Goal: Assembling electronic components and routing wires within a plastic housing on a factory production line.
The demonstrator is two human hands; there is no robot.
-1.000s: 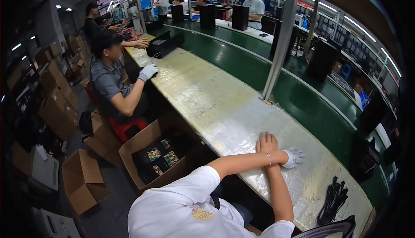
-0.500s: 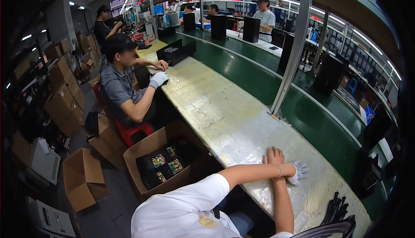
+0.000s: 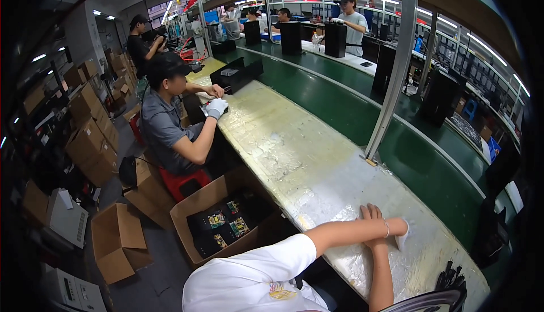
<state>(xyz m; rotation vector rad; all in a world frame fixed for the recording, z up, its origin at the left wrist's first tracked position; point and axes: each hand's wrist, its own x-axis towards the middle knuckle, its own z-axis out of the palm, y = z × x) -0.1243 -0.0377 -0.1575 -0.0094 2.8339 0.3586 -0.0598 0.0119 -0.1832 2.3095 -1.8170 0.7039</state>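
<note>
My left arm reaches across my right forearm above the pale, film-covered bench (image 3: 317, 167). A white glove covers my left hand (image 3: 403, 235), which is down at the bench top. Its fingers look extended but blur into the pale surface, and I see nothing held. My bare right hand (image 3: 371, 214) lies on the bench just left of it, fingers stretched out and partly hidden behind my left wrist. A bunch of black cables (image 3: 450, 278) lies at the bench's near right end.
An open carton (image 3: 181, 221) with circuit boards on black material stands left of the bench. A seated co-worker (image 3: 175, 119) handles something small farther up. A metal post (image 3: 391, 79) rises beside the green conveyor (image 3: 334, 116), with black boxes (image 3: 335, 40) beyond.
The view has shifted slightly, moving the scene right and down. My gloved left hand, earlier spread flat, now appears narrower and turned more edge-on. My right hand stays on the bench.
</note>
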